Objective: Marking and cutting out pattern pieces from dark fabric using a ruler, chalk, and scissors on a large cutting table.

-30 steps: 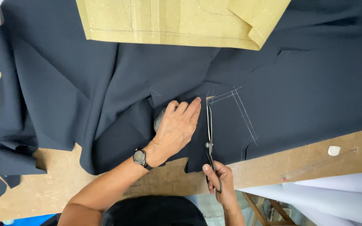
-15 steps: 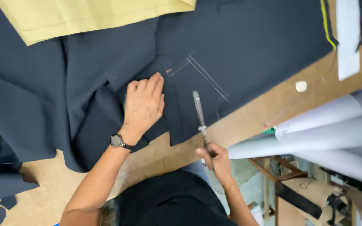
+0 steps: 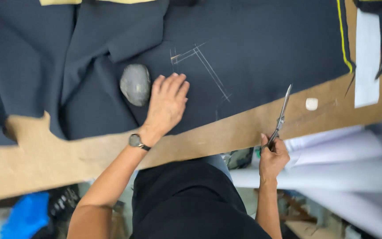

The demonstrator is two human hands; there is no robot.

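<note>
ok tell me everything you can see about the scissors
The scissors are long, slim metal shears with a dull silver look. The right hand grips the handles, which its fingers hide. The blades look closed or nearly so and point up and slightly right, the tip over the brown table edge. They sit just off the dark navy fabric, not touching it, right of the chalk lines. Only the right hand touches them.

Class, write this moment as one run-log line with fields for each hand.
left hand: flat on dark fabric beside grey stone | right hand: holds scissors, blades closed, over table edge
</note>
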